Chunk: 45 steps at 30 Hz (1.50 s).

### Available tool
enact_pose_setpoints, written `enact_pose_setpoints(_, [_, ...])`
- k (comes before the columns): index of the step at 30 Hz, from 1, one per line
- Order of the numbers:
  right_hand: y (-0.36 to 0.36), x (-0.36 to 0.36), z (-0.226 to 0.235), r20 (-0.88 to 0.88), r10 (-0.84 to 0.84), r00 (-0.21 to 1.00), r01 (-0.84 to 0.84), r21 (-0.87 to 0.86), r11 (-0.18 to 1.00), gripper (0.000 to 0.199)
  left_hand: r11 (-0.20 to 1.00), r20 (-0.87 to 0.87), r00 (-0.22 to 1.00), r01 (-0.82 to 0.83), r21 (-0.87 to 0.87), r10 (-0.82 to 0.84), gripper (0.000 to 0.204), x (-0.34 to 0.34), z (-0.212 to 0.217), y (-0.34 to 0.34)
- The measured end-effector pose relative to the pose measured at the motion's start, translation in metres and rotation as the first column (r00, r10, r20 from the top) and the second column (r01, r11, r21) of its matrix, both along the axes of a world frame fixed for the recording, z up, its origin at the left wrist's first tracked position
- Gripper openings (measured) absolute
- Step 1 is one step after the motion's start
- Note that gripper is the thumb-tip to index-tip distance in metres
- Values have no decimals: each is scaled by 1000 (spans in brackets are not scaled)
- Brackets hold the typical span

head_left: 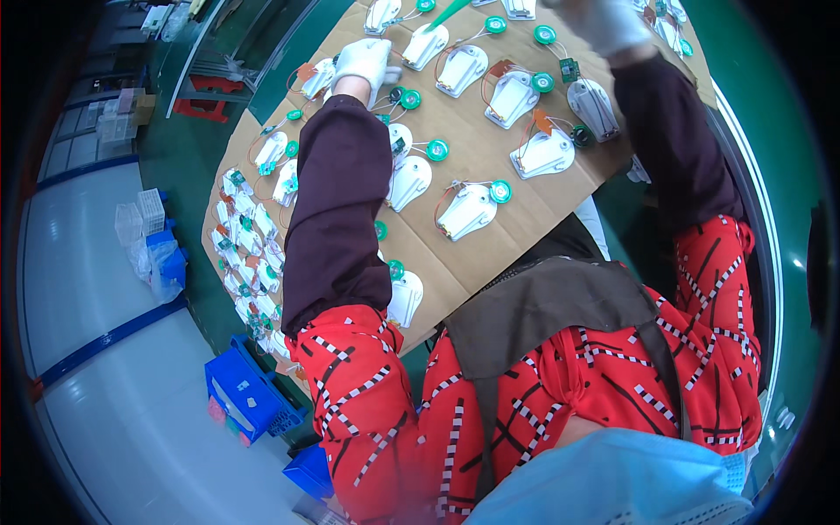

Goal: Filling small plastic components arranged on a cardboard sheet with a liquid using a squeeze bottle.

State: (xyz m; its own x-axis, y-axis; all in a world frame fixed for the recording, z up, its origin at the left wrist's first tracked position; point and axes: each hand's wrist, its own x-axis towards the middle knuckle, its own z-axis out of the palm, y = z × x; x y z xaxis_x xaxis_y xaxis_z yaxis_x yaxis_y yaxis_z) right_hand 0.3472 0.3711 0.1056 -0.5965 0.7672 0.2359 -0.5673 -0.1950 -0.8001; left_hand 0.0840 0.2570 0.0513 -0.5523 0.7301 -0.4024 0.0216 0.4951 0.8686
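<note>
1. The left hand [363, 66], in a white glove, is over the cardboard sheet [477, 267] with its fingers partly bent; from here I can't tell whether they grip anything.
2. Just to that hand's left is a white housing [320, 77]; to its right and nearer the wearer are a green speaker disc [411, 99] and thin wires.
3. The right hand [605, 28], also gloved, is a blur at the far side of the sheet, and I can't tell whether it is open or closed.
4. Left of the right hand lies another green disc [545, 35]; below it, a small circuit board [570, 70] and a wired white shell [593, 110].
5. Between the hands, a green pointed piece [451, 10] shows above more white units.
6. Left of the left forearm, many similar units crowd together; farther out on that side is a blue crate [254, 398].
</note>
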Motion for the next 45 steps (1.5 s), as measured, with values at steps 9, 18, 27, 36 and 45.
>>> enact_pose_setpoints(9, [56, 148, -2, -114, -198, 974, 178, -161, 971, 41, 868, -775, 418, 73, -492, -474, 27, -38, 37, 19])
enact_pose_setpoints(18, [96, 137, 0, -57, -126, 990, 120, -104, 987, 46, 831, -741, 577, -180, -527, -345, 43, -58, 17, 89])
enact_pose_setpoints(27, [99, 89, 6, -53, -4, 999, 0, -80, 997, 38, 865, -785, 440, -34, -500, -437, 26, -52, 19, 103])
enact_pose_setpoints(36, [31, -3, 57, 64, -39, 997, 29, 151, 988, 28, 930, -708, 636, 40, -366, -306, 28, -85, -15, 94])
enact_pose_setpoints(45, [29, -38, 56, 172, -14, 985, -16, 172, 985, 29, 954, -660, 724, -11, -300, -199, 30, -90, -25, 91])
